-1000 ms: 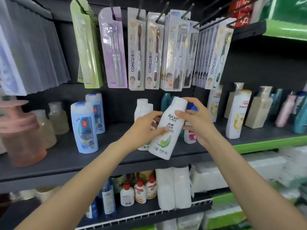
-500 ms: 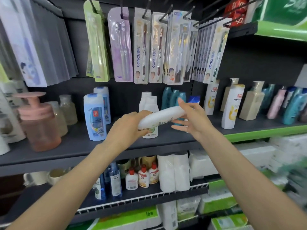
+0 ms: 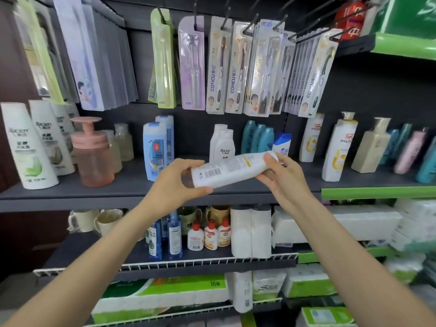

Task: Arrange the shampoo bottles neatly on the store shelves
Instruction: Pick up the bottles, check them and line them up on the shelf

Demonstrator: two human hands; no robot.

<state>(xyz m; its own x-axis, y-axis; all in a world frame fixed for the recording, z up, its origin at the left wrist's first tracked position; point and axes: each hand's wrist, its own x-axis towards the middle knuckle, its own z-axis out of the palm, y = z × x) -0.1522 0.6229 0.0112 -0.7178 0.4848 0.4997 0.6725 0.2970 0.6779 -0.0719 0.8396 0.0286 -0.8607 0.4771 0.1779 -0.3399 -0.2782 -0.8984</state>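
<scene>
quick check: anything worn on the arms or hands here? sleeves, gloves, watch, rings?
Nothing visible. Both forearms are bare up to the frame edge, with no sleeves showing. The left hand and right hand have no gloves, watch, bracelet or rings; nails look short and unpainted.

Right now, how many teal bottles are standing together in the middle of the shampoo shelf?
3 tall teal plastic bottles stand in a tight row behind the held bottle: left, middle, right. More may hide behind them; other teal bottles sit far right.
</scene>
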